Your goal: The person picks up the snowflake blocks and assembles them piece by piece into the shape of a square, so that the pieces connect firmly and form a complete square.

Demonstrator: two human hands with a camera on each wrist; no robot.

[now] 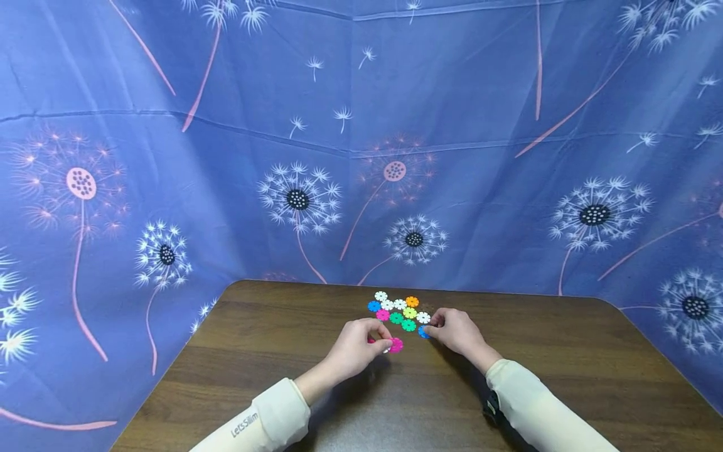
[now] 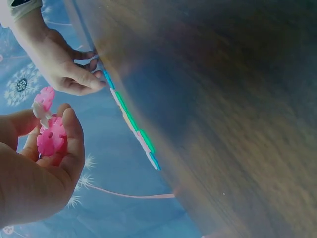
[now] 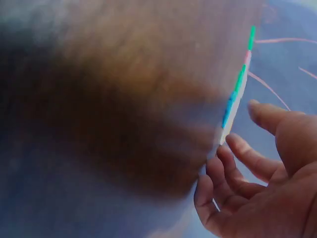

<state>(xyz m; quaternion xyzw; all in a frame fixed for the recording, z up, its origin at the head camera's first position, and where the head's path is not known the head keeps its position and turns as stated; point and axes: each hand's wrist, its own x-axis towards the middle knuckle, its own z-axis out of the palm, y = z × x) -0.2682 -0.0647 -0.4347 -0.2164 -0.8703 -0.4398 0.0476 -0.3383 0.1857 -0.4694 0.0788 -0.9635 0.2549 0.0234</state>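
Observation:
My left hand (image 1: pixel 353 347) pinches a small joined chain of notched plastic snowflake discs, held above the table. In the left wrist view, the chain is a pink disc (image 2: pixel 51 136), a white disc (image 2: pixel 40 113) set crosswise, and another pink disc (image 2: pixel 45 97). At the near right of a group of loose discs, my right hand (image 1: pixel 460 333) reaches down with its fingertips at a blue disc (image 1: pixel 423 331). The right wrist view shows that thumb (image 3: pixel 265 116) apart from the fingers, nothing visibly gripped between them.
Several flat discs lie together on the brown wooden table (image 1: pixel 271 376): green (image 1: pixel 408 325), yellow-green (image 1: pixel 409 312), orange (image 1: pixel 412 301), pink (image 1: pixel 383 315), blue (image 1: pixel 374 306) and white (image 1: pixel 381 295). A blue dandelion-print cloth (image 1: pixel 350 207) hangs behind the table.

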